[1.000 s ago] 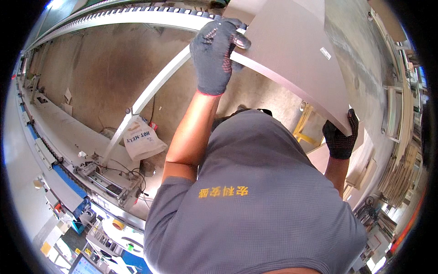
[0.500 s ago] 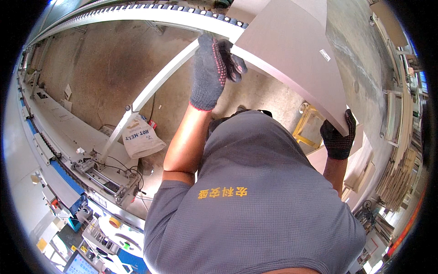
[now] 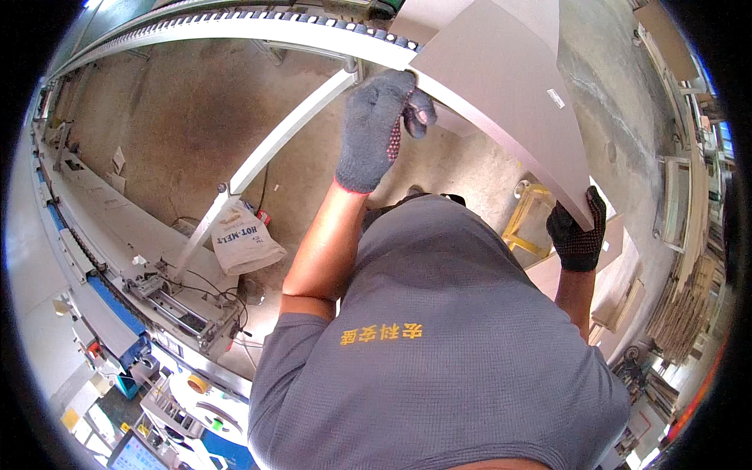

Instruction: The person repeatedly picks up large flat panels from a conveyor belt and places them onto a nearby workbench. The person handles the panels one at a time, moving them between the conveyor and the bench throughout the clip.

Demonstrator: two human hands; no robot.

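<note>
A large flat grey-brown panel [image 3: 501,86] with a pale edge and a small white label slants across the upper right. My right hand [image 3: 578,231], in a dark dotted glove, grips its near right corner, with fingers on the outer side. My left hand [image 3: 376,129], in a grey glove with red dots and a red cuff, is at the panel's far left corner. Its fingers are curled inward, and the knuckles come up to the edge. Whether anything lies inside those fingers is hidden. Beside that corner runs the white rail of a roller conveyor [image 3: 313,41].
A white conveyor leg [image 3: 274,141] slopes down on the left, with a printed white sack [image 3: 244,239] by its foot. Below the panel stands a yellow frame [image 3: 529,219] with a wheel. Machinery with cables [image 3: 188,305] lies lower left; stacked boards [image 3: 681,313] stand at the right.
My left hand has shifted slightly right and its raised fingers have curled down at the panel's corner. The panel and my right hand have moved slightly left in view.
</note>
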